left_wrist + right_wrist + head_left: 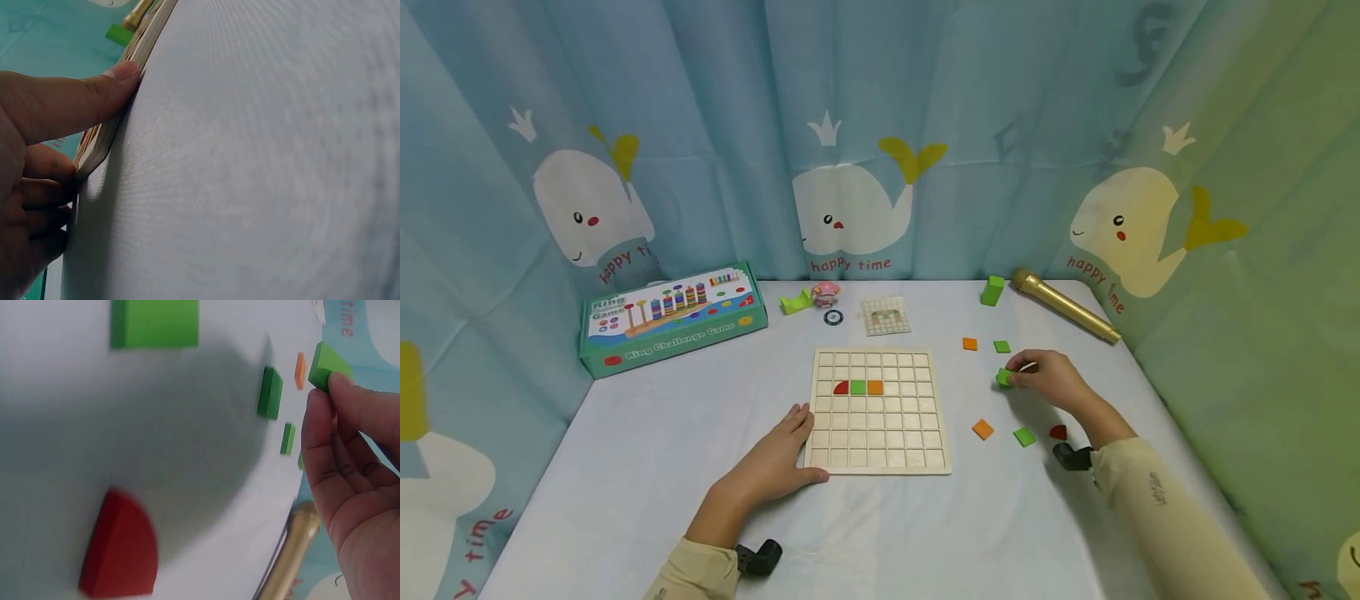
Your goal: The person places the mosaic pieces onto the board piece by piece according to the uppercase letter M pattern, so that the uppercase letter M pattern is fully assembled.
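My right hand [1051,382] pinches a small green square tile [328,361] between thumb and fingertips, just above the table. Below it lies another green tile [271,392]. A red quarter-round tile [1057,432] lies near the right wrist. At the lower left corner of a wooden grid board [880,473] rests my left hand [778,454], its thumb against the near edge and its fingers along the left edge. On the board, a red quarter-round piece [842,387], a green square [858,387] and an orange square [875,387] sit side by side in one row.
Loose orange [982,429] and green tiles [1024,437] lie right of the board. Behind it are a pattern card [885,317], a dark round disc [833,317], a pink figure [826,294], a green block [992,291], a gold microphone [1066,307] and a game box [673,321].
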Available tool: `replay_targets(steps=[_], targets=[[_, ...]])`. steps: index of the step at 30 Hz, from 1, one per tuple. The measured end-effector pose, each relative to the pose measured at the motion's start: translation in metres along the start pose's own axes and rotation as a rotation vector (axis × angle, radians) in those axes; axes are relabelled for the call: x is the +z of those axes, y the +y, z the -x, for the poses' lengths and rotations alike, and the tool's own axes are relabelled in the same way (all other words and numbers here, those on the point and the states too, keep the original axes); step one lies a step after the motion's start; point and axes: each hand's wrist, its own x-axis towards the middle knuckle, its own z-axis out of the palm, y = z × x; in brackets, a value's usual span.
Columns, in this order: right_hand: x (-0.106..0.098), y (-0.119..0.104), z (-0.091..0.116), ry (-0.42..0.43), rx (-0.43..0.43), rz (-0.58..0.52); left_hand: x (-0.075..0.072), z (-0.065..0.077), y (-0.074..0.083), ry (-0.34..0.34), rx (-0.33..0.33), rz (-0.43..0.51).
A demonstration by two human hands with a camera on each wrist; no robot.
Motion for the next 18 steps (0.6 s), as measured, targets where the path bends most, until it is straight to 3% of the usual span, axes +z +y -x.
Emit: replay_targets(steps=[18], targets=[[0.026, -0.029, -0.018, -0.018, -0.026, -0.027, -0.001, 0.0, 0.0, -0.002, -0.009, 0.009]])
